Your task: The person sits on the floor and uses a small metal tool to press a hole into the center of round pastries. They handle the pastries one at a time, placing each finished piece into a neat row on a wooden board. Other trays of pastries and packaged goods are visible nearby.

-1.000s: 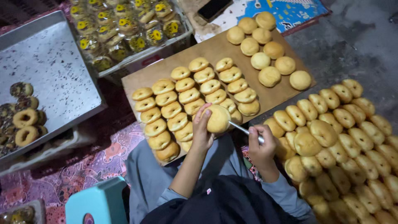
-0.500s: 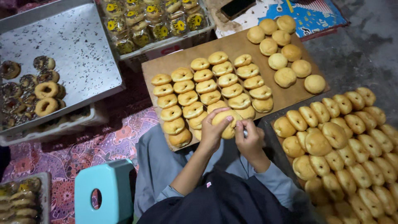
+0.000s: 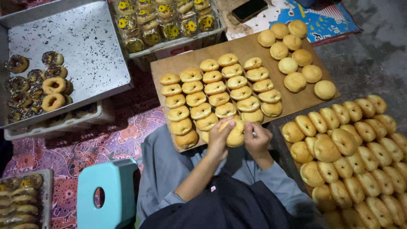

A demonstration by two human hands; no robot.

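Observation:
My left hand grips a round golden bun above my lap, at the near edge of a wooden board. My right hand presses against the bun's right side and holds a thin tool that is mostly hidden. On the board lie several split buns in rows and several whole round buns at its far right corner.
A tray of many plain buns lies at the right. A metal tray at the left carries sprinkled doughnuts. A crate of wrapped pastries stands behind the board. A teal stool is by my left knee. A phone lies at the back.
My right hand has moved in from the right onto the bun, bringing the thin tool against it. The bun has come down from over the board to its near edge.

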